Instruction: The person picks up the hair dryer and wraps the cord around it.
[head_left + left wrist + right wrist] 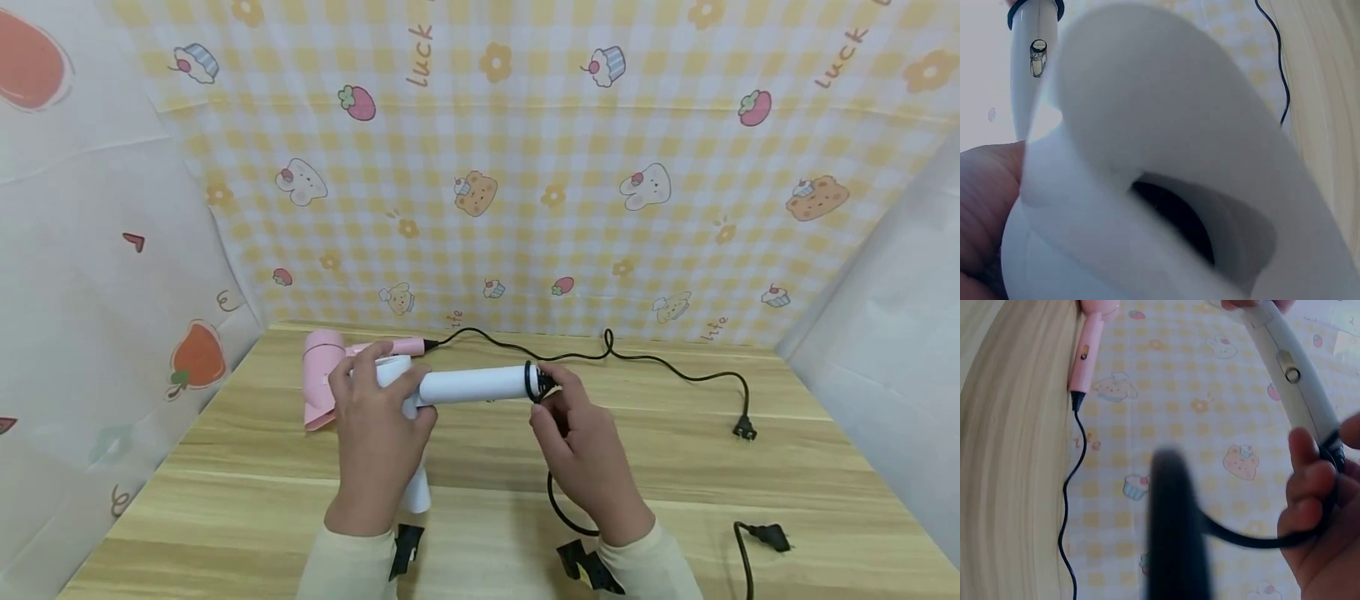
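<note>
A white hair dryer point(472, 386) is held above the table, its handle pointing right. My left hand point(375, 450) grips it around the head, and its white nozzle end point(416, 496) shows below that hand. The dryer's body point(1147, 81) fills much of the left wrist view, with a dark opening visible. At the handle's end, a black cord point(551, 492) makes a loop around the handle. My right hand point(592, 458) pinches the cord there. In the right wrist view, the cord point(1247, 540) passes through the curled fingers beside the white handle point(1297, 387).
A pink hair dryer point(324, 358) lies at the back left, partly behind my left hand. Its black cord point(510, 345) runs along the back edge to a plug point(744, 428) on the right. Another plug point(771, 537) lies at the front right. A patterned cloth point(495, 167) hangs behind the table.
</note>
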